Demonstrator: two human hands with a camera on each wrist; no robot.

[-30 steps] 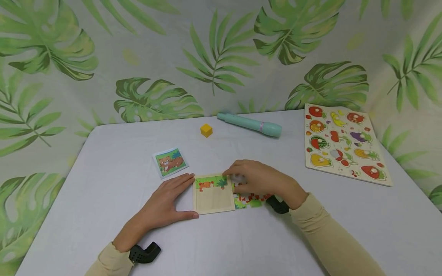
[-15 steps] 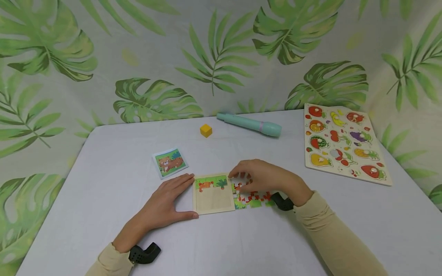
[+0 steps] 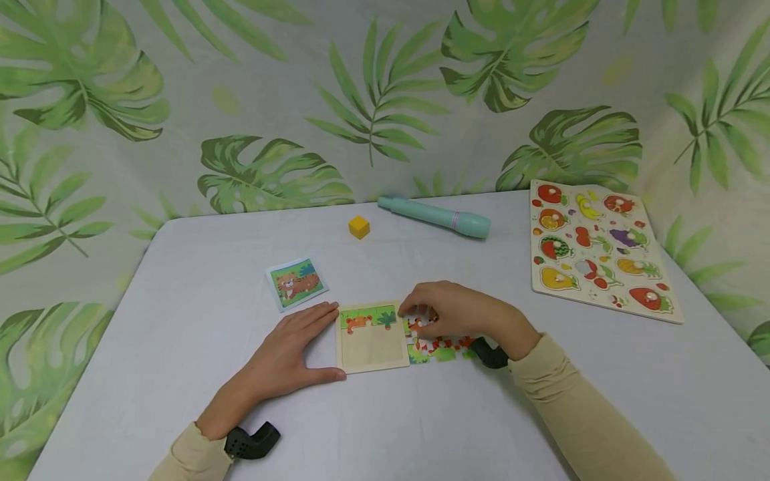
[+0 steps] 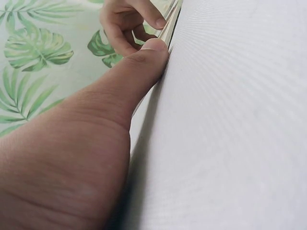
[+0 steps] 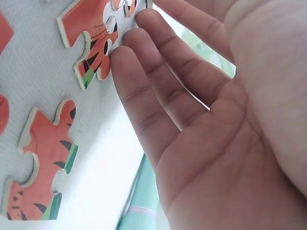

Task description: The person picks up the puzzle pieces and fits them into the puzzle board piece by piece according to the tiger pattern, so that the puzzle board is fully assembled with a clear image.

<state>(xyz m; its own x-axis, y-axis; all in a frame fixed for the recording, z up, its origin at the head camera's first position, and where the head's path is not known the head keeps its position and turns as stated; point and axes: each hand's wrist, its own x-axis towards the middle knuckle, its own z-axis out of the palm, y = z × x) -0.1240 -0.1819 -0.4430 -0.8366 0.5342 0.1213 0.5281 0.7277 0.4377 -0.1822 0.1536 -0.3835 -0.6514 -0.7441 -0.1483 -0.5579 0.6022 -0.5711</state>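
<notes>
Presently, the head view has the left hand point(image 3: 295, 347) touching the left edge of the board point(image 3: 374, 353) on the desk point(image 3: 385, 427), fingers straight; the right hand point(image 3: 460, 310), bent but released, is over pieces point(image 3: 445, 355) beside the board. Left wrist: the thumb point(image 4: 144, 62) meets the board. Right wrist: fingertips point(image 5: 123, 56) near orange pieces.

Orange puzzle pieces point(image 5: 48, 158) striped black, yellow cube point(image 3: 359, 227), teal tube point(image 3: 433, 214)

A rectangular, white cloth-covered table point(image 3: 385, 427) is standing before pale, green-leaf-printed fabric sheeting point(image 3: 385, 100), suggesting a staged indoor corner.
</notes>
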